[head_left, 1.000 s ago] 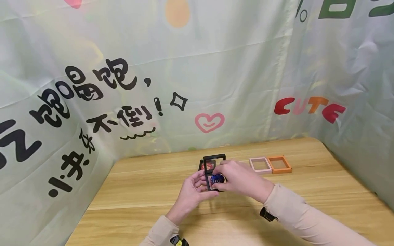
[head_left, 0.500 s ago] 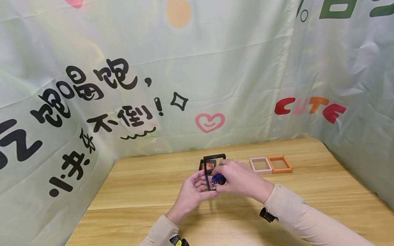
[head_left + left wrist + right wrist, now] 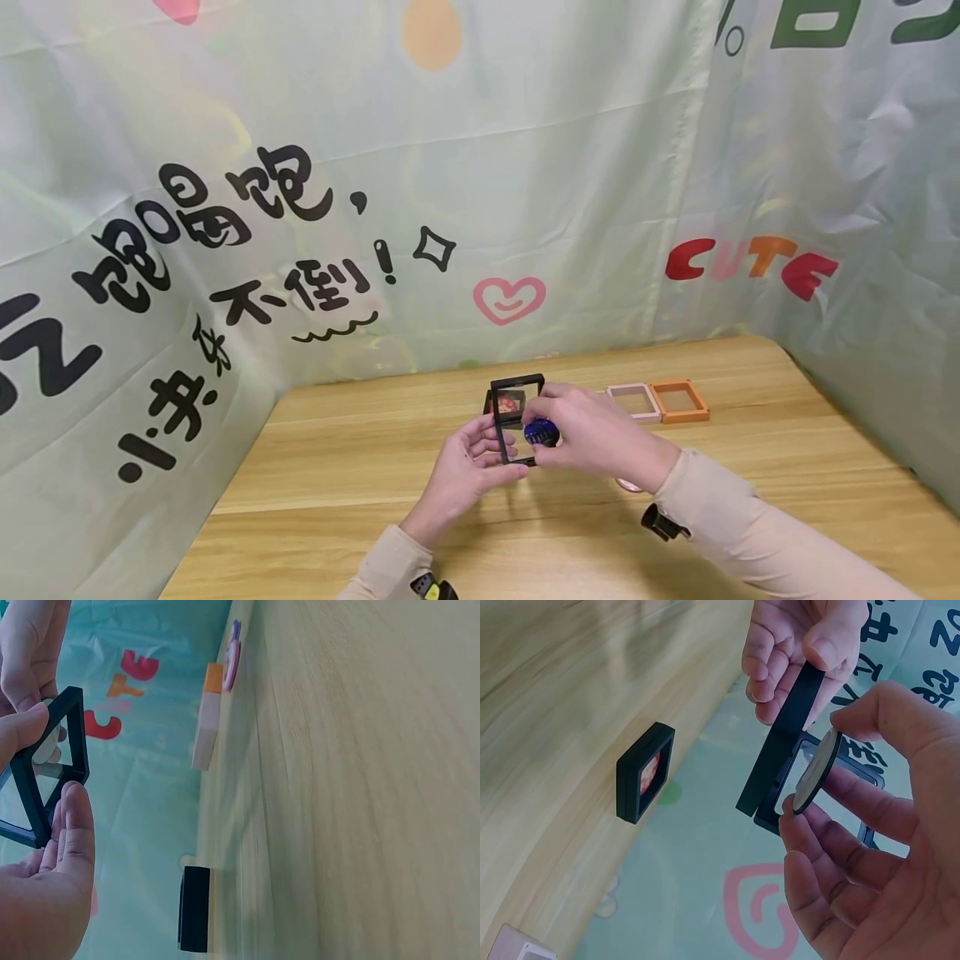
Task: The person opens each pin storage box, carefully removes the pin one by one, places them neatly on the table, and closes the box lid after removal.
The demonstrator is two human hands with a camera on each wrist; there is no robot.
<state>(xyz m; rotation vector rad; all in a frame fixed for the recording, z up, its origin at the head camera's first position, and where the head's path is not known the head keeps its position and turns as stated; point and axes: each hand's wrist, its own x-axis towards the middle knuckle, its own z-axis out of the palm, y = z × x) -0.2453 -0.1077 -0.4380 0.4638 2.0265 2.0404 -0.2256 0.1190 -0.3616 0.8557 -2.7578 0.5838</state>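
Note:
My left hand [image 3: 467, 468] holds a black square display frame [image 3: 784, 742] by its lower edge, above the table. In the right wrist view the frame stands open in two hinged halves, with clear film in them. My right hand [image 3: 596, 435] pinches a round, dark blue badge [image 3: 542, 432] between thumb and fingers, near the frame's right side. Its pale back [image 3: 819, 769] shows in the right wrist view. Whether the badge touches the film cannot be told. Behind the held frame, a second black frame [image 3: 645, 774] stands on the table with a red round piece inside.
A pink frame [image 3: 633, 402] and an orange frame [image 3: 680, 401] sit side by side at the back right of the wooden table [image 3: 337, 475]. A pinkish round thing [image 3: 628, 485] lies partly hidden under my right wrist. Printed cloth [image 3: 570, 208] hangs behind the table.
My right hand has drawn the blue badge slightly to the right, away from the middle of the frame. The left hand keeps its hold on the frame, almost unmoved.

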